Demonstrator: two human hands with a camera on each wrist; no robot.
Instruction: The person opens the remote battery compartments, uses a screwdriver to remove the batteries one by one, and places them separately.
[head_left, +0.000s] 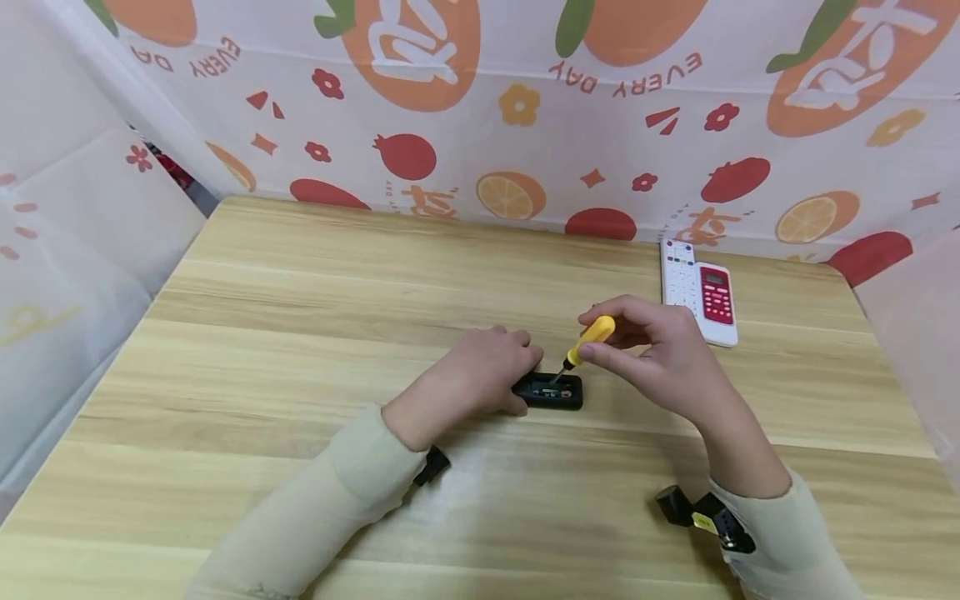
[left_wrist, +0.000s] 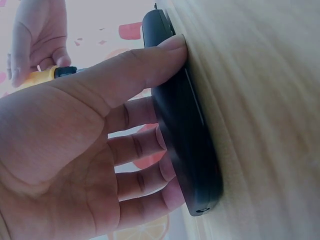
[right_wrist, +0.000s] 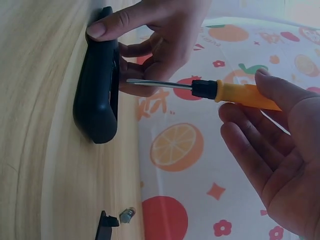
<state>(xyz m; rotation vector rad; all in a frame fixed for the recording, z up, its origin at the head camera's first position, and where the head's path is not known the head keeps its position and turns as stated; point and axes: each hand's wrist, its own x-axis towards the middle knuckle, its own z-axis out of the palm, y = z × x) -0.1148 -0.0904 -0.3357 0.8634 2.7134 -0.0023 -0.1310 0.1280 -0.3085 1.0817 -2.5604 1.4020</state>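
On the wooden table lies a black remote control [head_left: 572,402], its compartment side up and uncovered, with small metal parts showing inside. My left hand [head_left: 483,371] grips its left end, with the thumb [left_wrist: 172,47] along one long side and the fingers on the other. My right hand [head_left: 667,358] holds a screwdriver [head_left: 597,330] by its yellow handle between thumb and fingers. The metal shaft [right_wrist: 160,83] slants down, and its tip overlaps the open compartment in the head view. In the right wrist view, the flat tip shows right at the compartment's opening.
Behind my right hand lie a white remote control [head_left: 678,271] and a white one with a red front [head_left: 717,296]. A small black piece [right_wrist: 105,227] and a short metal item [right_wrist: 127,215] sit on the table near the black remote. A fruit-patterned cloth [head_left: 465,100] hangs along the far edge.
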